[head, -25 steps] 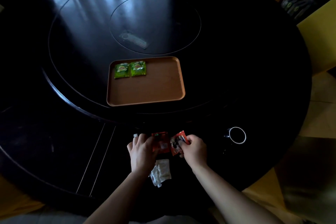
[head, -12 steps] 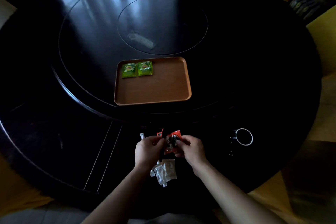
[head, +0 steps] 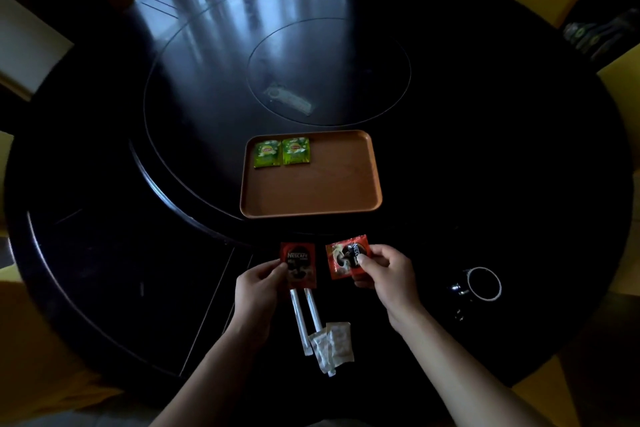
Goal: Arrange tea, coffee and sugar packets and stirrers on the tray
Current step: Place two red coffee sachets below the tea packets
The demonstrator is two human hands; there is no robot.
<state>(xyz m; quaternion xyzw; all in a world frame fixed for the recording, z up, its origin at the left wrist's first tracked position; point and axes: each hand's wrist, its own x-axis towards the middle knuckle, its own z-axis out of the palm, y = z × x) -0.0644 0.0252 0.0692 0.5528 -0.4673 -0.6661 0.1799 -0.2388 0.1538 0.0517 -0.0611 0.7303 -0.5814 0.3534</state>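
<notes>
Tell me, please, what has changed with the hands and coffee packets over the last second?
The left hand and right hand have drawn apart, each now holding one red coffee packet, uncovering two stirrers. The green tea packets on the tray, sugar packets and mug stayed put.

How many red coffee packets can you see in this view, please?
2. One coffee packet is pinched in the left hand, above the stirrers; the other coffee packet is held in the right hand. Neither is on the tray yet. No others are visible.
</notes>
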